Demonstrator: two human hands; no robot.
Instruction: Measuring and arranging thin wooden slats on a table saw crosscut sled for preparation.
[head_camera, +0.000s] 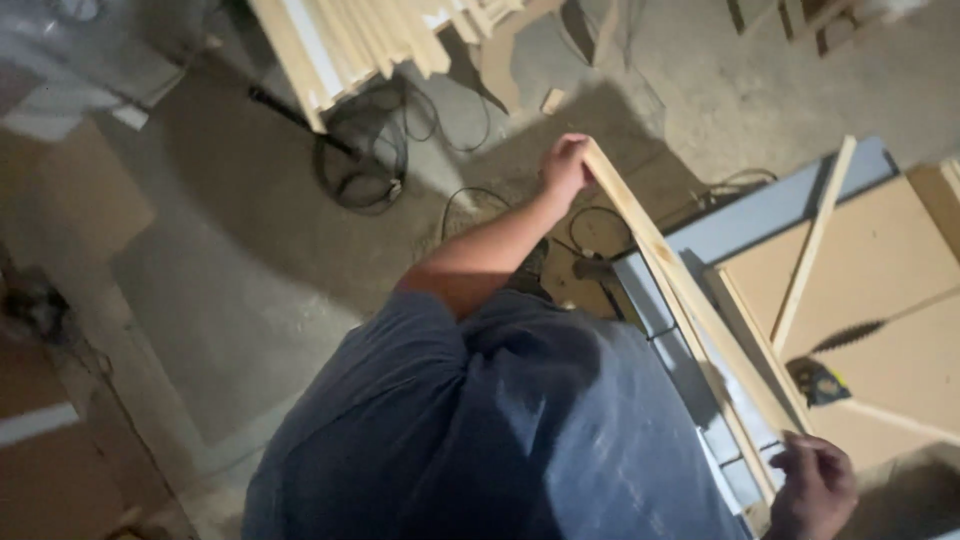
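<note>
We note left hand (566, 168) closed around far end of long wooden strip (660, 255), arm extended forward. Right hand (815, 487) at near end of strip, fingers curled; we cannot tell whether they clamp it. Strip runs diagonally along edge of table saw (770, 205), above floor. Second thin strip (815, 240) lies on saw top near blade (848, 335). Lumber stack (350, 40) and cables (365, 150) on floor beyond.
</note>
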